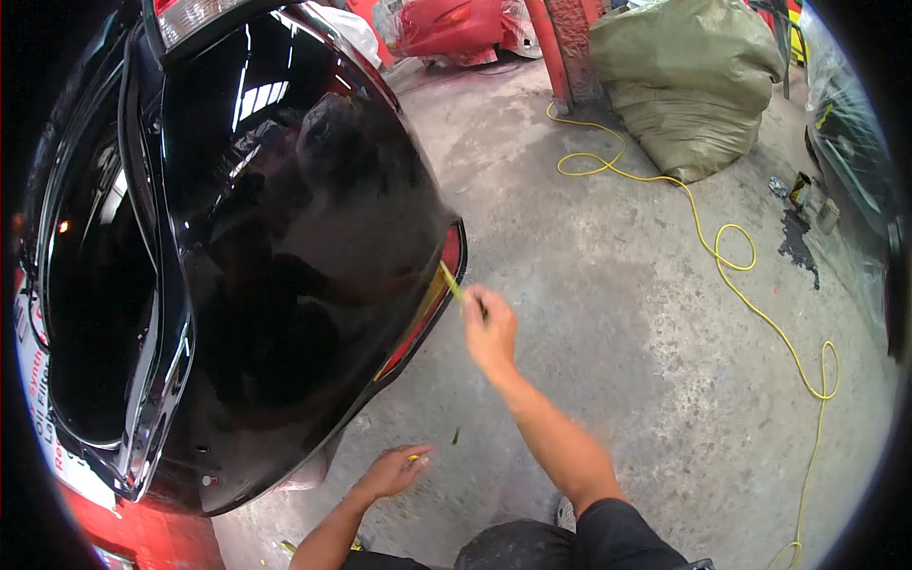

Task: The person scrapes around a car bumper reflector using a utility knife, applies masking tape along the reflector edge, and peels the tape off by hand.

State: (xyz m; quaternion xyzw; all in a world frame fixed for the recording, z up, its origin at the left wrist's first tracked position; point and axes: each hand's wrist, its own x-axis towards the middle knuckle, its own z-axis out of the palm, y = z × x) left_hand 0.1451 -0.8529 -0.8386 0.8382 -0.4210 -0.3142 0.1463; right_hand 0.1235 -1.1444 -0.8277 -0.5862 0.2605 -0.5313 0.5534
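Observation:
My right hand [489, 328] is closed on a thin yellow strip [449, 279] that looks like masking tape. The strip's far end meets the edge of a glossy black car panel [313, 266], beside a narrow red section [453, 245]. More yellow [425, 302] runs along that edge below it. Lower down, my left hand [391, 472] is held above the floor, fingers pinched on a small yellow scrap [413, 458], likely tape too. Motion slightly blurs the right hand.
A yellow cord [698, 223] loops over the concrete floor [589, 285] on the right. Beyond stand a large stuffed sack [689, 81] and a red post [567, 57]. A red car part [446, 28] lies at the back. A dark scrap [455, 436] is on the floor.

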